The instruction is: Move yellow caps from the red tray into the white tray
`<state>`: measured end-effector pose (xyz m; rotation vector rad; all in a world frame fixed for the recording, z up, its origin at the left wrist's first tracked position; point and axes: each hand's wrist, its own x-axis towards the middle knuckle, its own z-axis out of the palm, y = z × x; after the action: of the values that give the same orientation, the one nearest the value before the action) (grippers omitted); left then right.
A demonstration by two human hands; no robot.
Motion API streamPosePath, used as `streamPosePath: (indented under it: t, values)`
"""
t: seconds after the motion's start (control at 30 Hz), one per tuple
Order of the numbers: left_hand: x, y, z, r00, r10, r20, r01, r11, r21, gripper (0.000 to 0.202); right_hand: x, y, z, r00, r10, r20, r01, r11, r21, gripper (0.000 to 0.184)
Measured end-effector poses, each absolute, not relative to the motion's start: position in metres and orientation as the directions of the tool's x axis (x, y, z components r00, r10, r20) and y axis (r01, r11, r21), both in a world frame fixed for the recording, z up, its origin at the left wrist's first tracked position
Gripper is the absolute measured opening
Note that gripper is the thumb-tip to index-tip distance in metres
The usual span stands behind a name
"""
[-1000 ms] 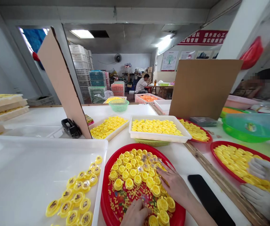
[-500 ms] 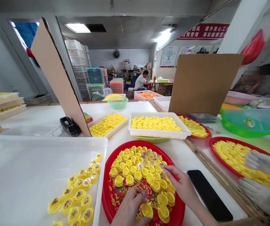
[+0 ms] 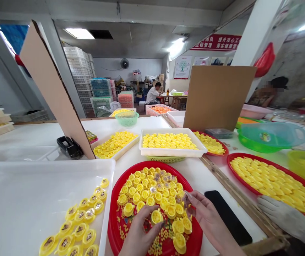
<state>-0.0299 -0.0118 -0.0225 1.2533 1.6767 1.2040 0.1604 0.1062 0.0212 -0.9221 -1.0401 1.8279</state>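
A long white worktop point(image 3: 131, 124) runs across the room, and two brown cardboard boards point(image 3: 216, 97) stand up on it. Near the person, a big white tray point(image 3: 35, 199) lies on the left, with a line of yellow caps point(image 3: 80, 220) along its right side. Just beside it sits a red tray point(image 3: 112, 227) with a flower pattern, and it is full of yellow caps and small yellow bits. Past that is a white tray point(image 3: 168, 151) packed with more caps. To the right, a second red tray point(image 3: 253, 190) is heaped with caps, and a co-worker's white gloved hand point(image 3: 285, 220) lies near its edge. A black phone point(image 3: 228, 217) lies flat on the worktop. Both of the person's hands are over the first red tray. The left hand point(image 3: 139, 231) is curled and grips one yellow cap. The right hand point(image 3: 208, 217) has its fingers pinched together at the caps, but I cannot tell if it holds one.
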Motion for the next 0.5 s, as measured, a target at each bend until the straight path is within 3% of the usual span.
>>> streamPosePath:
  t: [0.17, 0.33, 0.5]
  values:
    - [-0.029, -0.003, -0.036, -0.31, 0.95, 0.014, 0.247, 0.066, 0.967, 0.045, 0.163, 0.1, 0.016, -0.397, 0.857, -0.329, -0.33, -0.468, -0.82, 0.034]
    - [-0.027, -0.001, -0.038, -0.304, 0.952, -0.03, 0.169, 0.085, 0.982, 0.038, 0.164, 0.094, 0.021, -0.528, 0.811, -0.252, -0.368, -0.486, -0.792, 0.035]
    - [-0.025, -0.002, -0.042, -0.36, 0.933, -0.017, 0.202, 0.096, 0.975, 0.037, 0.167, 0.088, 0.021, -0.604, 0.764, -0.226, -0.336, -0.502, -0.797, 0.035]
